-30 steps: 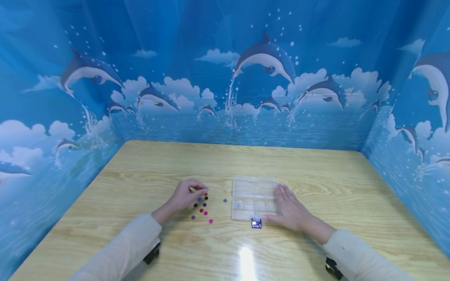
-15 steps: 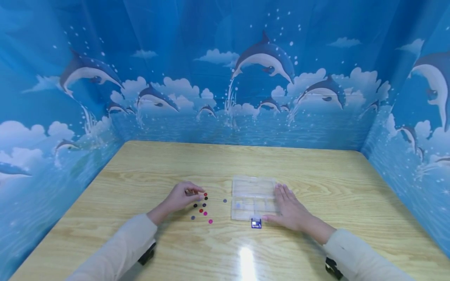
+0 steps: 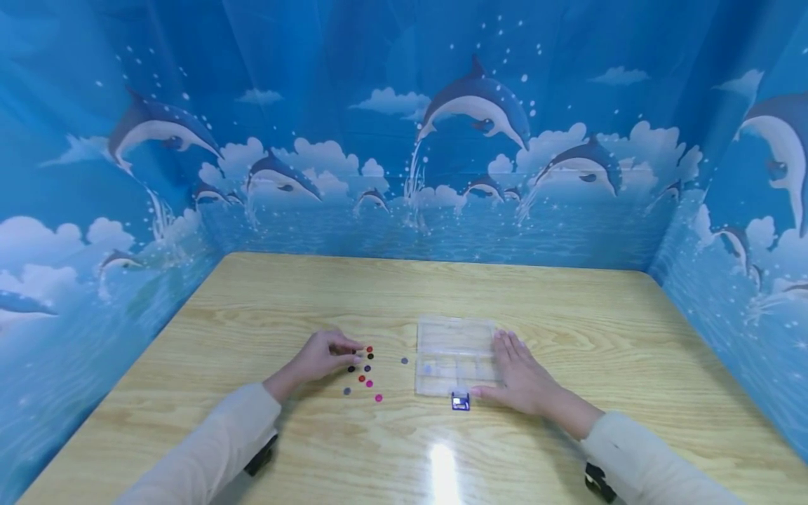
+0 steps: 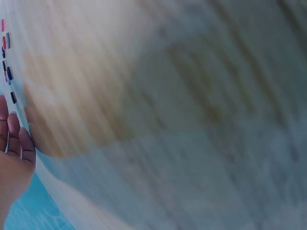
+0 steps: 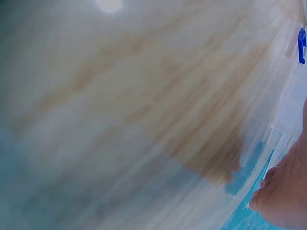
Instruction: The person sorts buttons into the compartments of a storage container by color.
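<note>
In the head view my left hand [image 3: 320,355] reaches among small, flat, button-like discs on the table, its thumb and forefinger bent near their left edge. The fingertips hide a blue disc's place, and whether they pinch it is unclear. Around them lie a red disc [image 3: 369,349], a black disc [image 3: 370,356], a pink disc [image 3: 379,398] and several others. My right hand [image 3: 522,375] rests with straight fingers against the right side of an open, clear compartment box [image 3: 435,386]. A bluish patch [image 3: 428,369] shows in its left compartment. A blue clasp [image 3: 460,401] juts from the front.
The wooden table [image 3: 303,294] carries everything. One grey disc [image 3: 404,360] lies apart, between the other discs and the box. A blue dolphin-printed curtain [image 3: 341,161] encloses the table's back and sides. Both wrist views mostly show blurred tabletop.
My left hand has shifted slightly left, uncovering the far red disc, and its fingertips now cover where the blue disc was. The right hand and box have stayed still.
</note>
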The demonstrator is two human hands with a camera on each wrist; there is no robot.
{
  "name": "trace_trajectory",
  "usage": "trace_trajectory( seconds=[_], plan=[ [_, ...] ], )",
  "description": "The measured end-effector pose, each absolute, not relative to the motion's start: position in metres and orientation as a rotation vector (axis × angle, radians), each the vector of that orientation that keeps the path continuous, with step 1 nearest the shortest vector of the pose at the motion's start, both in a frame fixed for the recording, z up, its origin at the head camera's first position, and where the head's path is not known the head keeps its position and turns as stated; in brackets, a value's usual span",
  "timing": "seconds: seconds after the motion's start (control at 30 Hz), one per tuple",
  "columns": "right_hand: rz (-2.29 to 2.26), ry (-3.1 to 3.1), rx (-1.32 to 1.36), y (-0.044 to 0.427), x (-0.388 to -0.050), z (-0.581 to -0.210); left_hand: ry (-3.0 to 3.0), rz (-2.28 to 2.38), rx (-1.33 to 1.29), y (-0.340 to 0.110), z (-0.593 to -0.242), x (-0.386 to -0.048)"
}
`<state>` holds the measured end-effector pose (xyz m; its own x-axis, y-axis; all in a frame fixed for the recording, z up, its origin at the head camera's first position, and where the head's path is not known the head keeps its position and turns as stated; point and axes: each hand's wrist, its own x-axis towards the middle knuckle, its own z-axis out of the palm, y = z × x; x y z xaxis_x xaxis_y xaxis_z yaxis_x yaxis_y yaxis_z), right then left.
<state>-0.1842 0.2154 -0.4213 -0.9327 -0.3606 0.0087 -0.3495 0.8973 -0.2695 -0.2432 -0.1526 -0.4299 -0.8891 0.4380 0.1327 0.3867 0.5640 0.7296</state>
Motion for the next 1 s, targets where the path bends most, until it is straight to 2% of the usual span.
trace_trajectory(
  seconds=[0.5, 1.0],
  plan=[
    [-0.416, 3.018, -0.565, 0.2160, -0.1849, -0.4220, 2.754, 1.208, 0.775, -0.1535, -0.4346, -0.2442],
    [-0.427, 3.021, -0.569, 0.2156, -0.1843, -0.4213, 2.780, 1.173, 0.706, -0.1511, -0.4333, -0.2440]
  ],
)
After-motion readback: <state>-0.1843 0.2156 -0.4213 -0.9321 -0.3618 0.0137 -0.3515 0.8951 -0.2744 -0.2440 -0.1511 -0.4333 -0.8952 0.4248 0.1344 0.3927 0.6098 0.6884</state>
